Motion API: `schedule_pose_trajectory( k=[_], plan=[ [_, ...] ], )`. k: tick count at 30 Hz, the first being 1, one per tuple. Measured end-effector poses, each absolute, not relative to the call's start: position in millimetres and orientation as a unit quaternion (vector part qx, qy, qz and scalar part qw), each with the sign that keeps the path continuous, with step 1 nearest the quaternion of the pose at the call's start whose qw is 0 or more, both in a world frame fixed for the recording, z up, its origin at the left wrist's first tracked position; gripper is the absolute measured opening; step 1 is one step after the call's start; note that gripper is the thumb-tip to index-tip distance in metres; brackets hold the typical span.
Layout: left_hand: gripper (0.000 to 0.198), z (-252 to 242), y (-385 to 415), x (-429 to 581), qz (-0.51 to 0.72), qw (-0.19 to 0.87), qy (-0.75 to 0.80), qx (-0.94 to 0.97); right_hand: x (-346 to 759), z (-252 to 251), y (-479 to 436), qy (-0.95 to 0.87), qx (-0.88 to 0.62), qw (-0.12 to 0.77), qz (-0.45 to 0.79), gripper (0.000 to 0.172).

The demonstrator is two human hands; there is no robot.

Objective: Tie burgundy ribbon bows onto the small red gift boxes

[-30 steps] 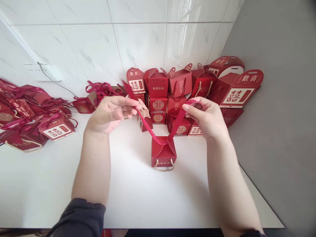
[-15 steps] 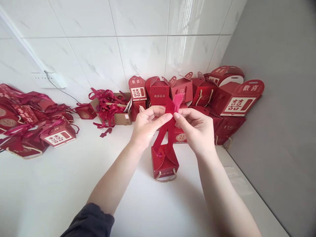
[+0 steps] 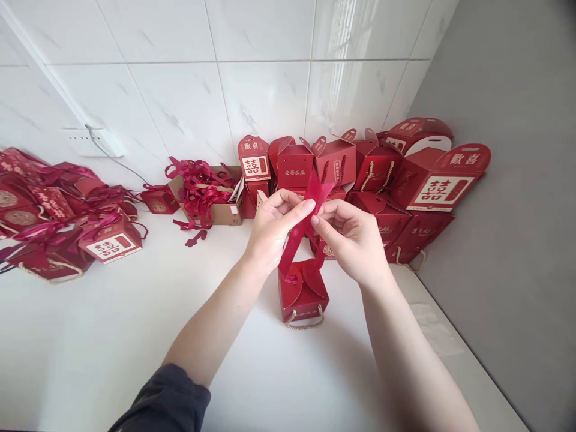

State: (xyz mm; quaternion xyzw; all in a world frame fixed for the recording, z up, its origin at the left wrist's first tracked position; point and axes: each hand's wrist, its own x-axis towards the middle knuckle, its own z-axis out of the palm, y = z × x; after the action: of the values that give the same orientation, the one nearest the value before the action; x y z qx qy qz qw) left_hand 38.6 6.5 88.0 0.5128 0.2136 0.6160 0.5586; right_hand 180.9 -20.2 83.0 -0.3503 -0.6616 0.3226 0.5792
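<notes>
Pinching a red ribbon (image 3: 300, 231) from either side, the left hand (image 3: 274, 231) and right hand (image 3: 348, 243) hold it up, curled and close together, just above a red gift box (image 3: 302, 297). The box sits near the middle of the worktop (image 3: 112, 342), its flaps folded shut and the ribbon rising from its top. No finished bow shows. More boxes (image 3: 335, 162) crowd the back edge.

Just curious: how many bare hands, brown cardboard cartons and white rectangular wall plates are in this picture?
Bare hands (left hand, right hand): 2
Brown cardboard carton: 1
White rectangular wall plate: 1
Total: 4
</notes>
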Motion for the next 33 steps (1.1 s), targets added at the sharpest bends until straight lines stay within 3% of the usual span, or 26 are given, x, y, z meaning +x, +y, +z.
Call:
schedule_pose_trajectory(
  k=[14, 27, 33],
  plan=[
    [0.019, 83, 4, 50, 0.616, 0.587, 0.199, 0.487, 183, 80, -15, -0.652, -0.323, 0.606, 0.322, 0.005],
    [0.017, 80, 7, 52, 0.608, 0.582, 0.239, 0.484, 190, 82, -15, -0.683, -0.34, 0.563, 0.317, 0.003],
    [0.009, 80, 7, 49, 0.61, 0.575, 0.209, 0.504, 196, 90, -21, -0.698, -0.348, 0.546, 0.307, 0.022]
  ],
)
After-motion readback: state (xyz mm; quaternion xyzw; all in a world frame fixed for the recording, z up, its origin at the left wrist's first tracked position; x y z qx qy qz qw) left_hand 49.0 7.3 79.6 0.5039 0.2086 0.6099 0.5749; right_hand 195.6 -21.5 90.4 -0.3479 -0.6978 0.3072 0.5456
